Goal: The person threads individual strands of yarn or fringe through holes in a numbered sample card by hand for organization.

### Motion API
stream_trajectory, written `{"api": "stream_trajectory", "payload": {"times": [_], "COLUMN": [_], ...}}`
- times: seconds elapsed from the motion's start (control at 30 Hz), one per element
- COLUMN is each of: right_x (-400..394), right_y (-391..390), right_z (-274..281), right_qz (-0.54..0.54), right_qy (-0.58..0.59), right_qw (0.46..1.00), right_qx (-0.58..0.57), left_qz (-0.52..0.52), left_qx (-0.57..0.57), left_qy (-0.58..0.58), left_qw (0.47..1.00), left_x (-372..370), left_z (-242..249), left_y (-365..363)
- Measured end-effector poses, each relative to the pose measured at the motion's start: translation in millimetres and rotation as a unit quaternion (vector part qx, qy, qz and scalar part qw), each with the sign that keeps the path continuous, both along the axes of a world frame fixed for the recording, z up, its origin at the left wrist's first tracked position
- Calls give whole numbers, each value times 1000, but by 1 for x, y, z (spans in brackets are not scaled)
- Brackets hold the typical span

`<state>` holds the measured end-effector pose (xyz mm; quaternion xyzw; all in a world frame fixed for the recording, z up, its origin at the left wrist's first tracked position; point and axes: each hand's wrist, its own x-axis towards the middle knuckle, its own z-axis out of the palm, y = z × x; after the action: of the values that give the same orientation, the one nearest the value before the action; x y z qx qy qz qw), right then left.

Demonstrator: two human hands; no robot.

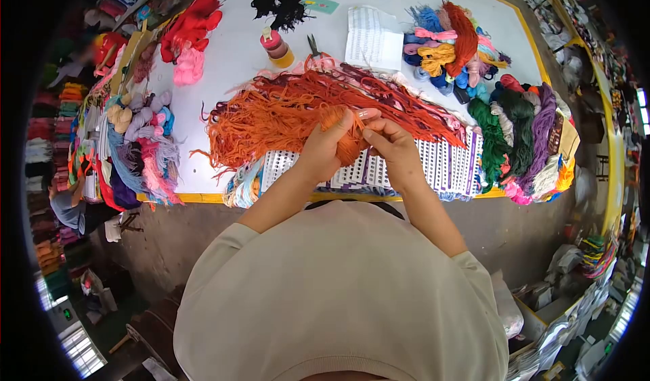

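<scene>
**Left-hand grip [322,152] curled round an orange bundle [348,155], right-hand grip [398,152] pinched at its edge**

With the thumb across the front and the fingers mostly hidden behind, the left-hand grip is closed fairly far around the bundle. Thumb and fingertips of the right-hand grip are drawn together on what looks like an orange strand [363,136] at the bundle's right side; exactly how many threads it has, I cannot tell. The bundle is held near the front edge of the white surface [233,39], in front of a loose orange pile [261,120] and a spread of red yarn [399,103].

Tangling seems the likeliest trouble: bundle and pile are close in colour, so a stray end could catch on its neighbours if the hands pull away sharply. Should the left thumb slacken, the turns could slide apart; should the right pinch slip, the strand might spring back into the bundle. Low movements could also drag yarn across the punched cards [440,168] underneath and shift them. Beyond the yarn, the scissors [313,47] stand close enough for a trailing thread to snag on them.
</scene>
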<state>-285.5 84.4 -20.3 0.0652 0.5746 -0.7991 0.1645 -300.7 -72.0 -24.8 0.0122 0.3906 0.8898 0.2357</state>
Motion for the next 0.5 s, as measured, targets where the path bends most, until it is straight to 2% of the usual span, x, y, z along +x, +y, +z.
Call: {"api": "stream_trajectory", "payload": {"times": [0.17,0.33,0.5], "right_x": [2,2,1], "right_y": [1,4,8], "right_z": [-4,-9,-7], "right_qz": [-15,-24,-28], "right_qy": [-18,-37,-60], "right_qw": [999,996,992], "right_qx": [-38,-81,-104], "left_qz": [5,19,41], "left_qx": [14,-43,-15], "left_qy": [-18,3,1], "left_qw": [1000,999,999], "left_x": [-1,0,-1], "left_z": [1,-1,-7], "left_y": [2,4,7]}}
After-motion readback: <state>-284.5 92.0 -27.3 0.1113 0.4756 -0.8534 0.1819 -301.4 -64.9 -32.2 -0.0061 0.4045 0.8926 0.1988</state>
